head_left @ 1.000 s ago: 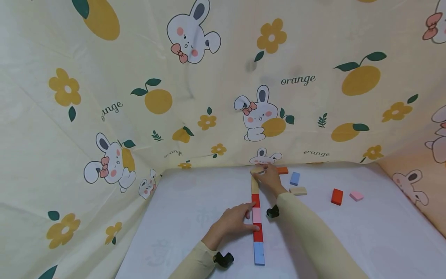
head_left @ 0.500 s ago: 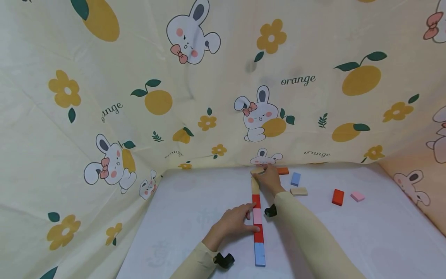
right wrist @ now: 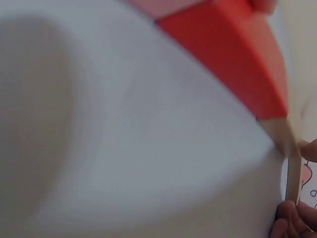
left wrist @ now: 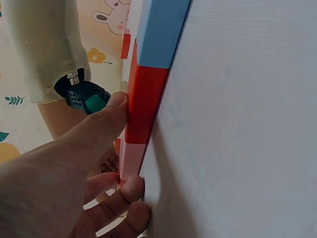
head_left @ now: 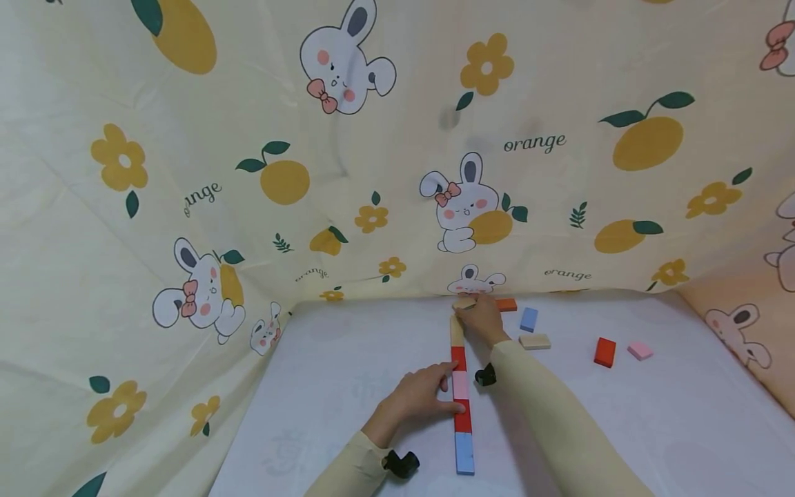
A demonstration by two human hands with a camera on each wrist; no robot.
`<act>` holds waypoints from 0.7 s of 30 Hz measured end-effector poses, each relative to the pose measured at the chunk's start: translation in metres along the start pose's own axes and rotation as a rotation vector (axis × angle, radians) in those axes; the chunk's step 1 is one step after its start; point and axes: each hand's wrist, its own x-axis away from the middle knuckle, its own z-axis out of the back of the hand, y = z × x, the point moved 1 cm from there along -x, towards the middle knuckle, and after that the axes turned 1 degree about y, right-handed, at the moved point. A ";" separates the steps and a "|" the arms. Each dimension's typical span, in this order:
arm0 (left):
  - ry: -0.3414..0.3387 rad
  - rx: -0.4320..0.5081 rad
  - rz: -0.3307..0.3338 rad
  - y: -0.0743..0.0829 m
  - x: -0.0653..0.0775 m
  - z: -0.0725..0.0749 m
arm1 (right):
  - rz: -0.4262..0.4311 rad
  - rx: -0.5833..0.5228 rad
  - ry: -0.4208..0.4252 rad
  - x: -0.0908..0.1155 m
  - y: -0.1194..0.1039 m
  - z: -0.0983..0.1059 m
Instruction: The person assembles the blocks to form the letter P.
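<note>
A straight row of flat blocks lies on the white table: a blue block [head_left: 464,453] nearest, then a red block [head_left: 462,421], a pink block [head_left: 460,384], a second red block [head_left: 458,355] and a plain wooden block [head_left: 457,333]. My left hand [head_left: 413,395] rests along its left side, thumb on the nearer red block and index fingertip at the farther one. Its other fingers touch the row's side in the left wrist view. At the far end my right hand [head_left: 481,317] pinches another wooden block [right wrist: 294,178] set across the row, between thumb and fingers.
Right of the row lie loose blocks: an orange-red one [head_left: 506,304], a blue one [head_left: 528,319], a wooden one [head_left: 535,342], a red one [head_left: 605,352] and a pink one [head_left: 640,351]. A patterned cloth [head_left: 385,172] hangs along the table's far edge.
The wooden block in my right hand has shifted very slightly to the right at the far end. The left hand and the rest of the row look unmoved.
</note>
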 end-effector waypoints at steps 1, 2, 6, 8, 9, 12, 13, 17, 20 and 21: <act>-0.001 -0.002 -0.002 0.000 0.000 0.000 | -0.008 0.004 -0.006 -0.001 0.001 0.001; -0.002 -0.002 -0.003 0.000 0.000 0.000 | -0.007 0.007 -0.014 -0.002 0.003 0.003; -0.007 0.004 0.003 0.000 -0.001 0.000 | -0.035 0.023 -0.051 -0.008 0.006 0.006; -0.009 0.008 0.005 0.000 -0.001 0.000 | -0.038 0.032 -0.065 -0.010 0.006 0.007; -0.009 0.009 0.006 -0.001 -0.001 -0.001 | -0.044 0.031 -0.065 -0.009 0.005 0.008; -0.009 0.008 0.006 -0.002 -0.001 0.000 | -0.043 0.025 -0.055 -0.006 0.000 0.008; -0.009 0.008 0.007 -0.002 -0.001 0.001 | -0.036 0.024 -0.051 -0.005 -0.002 0.008; -0.013 0.012 0.013 -0.003 0.000 0.001 | -0.050 0.006 -0.038 -0.002 -0.004 0.005; -0.019 0.022 0.016 -0.002 0.001 0.001 | -0.076 -0.017 -0.030 0.000 -0.005 0.003; -0.021 0.021 0.016 -0.001 0.001 0.001 | -0.078 -0.017 -0.028 0.001 -0.006 0.002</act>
